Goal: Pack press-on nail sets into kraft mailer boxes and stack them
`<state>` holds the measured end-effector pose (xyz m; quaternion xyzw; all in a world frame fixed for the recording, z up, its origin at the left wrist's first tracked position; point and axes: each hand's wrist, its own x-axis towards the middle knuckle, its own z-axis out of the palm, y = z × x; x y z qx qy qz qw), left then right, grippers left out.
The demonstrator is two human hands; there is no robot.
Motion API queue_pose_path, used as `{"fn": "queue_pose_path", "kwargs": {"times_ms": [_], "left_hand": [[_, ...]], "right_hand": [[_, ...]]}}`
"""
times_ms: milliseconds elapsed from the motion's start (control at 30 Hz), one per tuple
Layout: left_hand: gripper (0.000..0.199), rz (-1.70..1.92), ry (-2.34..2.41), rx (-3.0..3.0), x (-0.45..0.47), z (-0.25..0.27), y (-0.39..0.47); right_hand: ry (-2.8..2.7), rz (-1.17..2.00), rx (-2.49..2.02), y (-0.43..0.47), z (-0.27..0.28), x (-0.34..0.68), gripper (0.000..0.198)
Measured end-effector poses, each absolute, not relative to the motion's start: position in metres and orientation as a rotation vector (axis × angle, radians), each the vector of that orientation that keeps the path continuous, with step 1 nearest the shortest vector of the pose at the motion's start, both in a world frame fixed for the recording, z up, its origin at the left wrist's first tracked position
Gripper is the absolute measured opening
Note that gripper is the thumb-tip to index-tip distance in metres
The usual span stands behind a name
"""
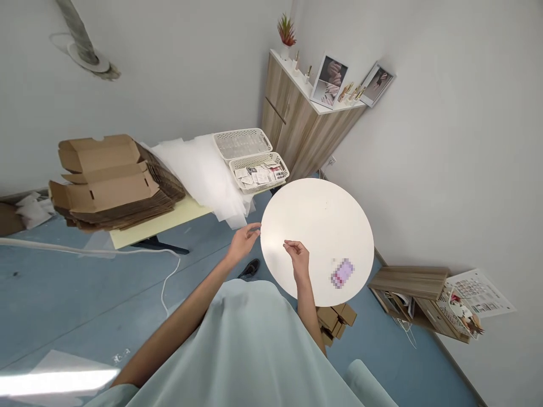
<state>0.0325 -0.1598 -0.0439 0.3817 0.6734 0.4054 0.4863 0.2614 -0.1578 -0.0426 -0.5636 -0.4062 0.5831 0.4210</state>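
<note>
My left hand (244,244) is at the left rim of the round white table (314,209), fingers stretched toward it with a gap between thumb and forefinger. Nothing shows in it. Over the near left part of the tabletop is my right hand (299,261), its thumb and fingertips pinched together. Whatever they may hold is too small to make out. A blurred purple thing (343,273) lies on the table to the right of that hand.
Left stands a yellowish table (161,223) bearing flattened brown cardboard boxes (110,181), white foam sheets (199,169) and two white baskets (242,142). A wooden cabinet (292,124) is behind, a low shelf (409,282) right. Small cartons (337,322) sit below the round table.
</note>
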Motion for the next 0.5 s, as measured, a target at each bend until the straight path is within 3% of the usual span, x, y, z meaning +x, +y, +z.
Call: {"fn": "queue_pose_path", "kwargs": {"times_ms": [500], "left_hand": [[0.044,0.878,1.792,1.142,-0.043,-0.084,0.054]], "right_hand": [[-0.92,1.321,-1.591,-0.082,-0.015,0.212,0.028]]}}
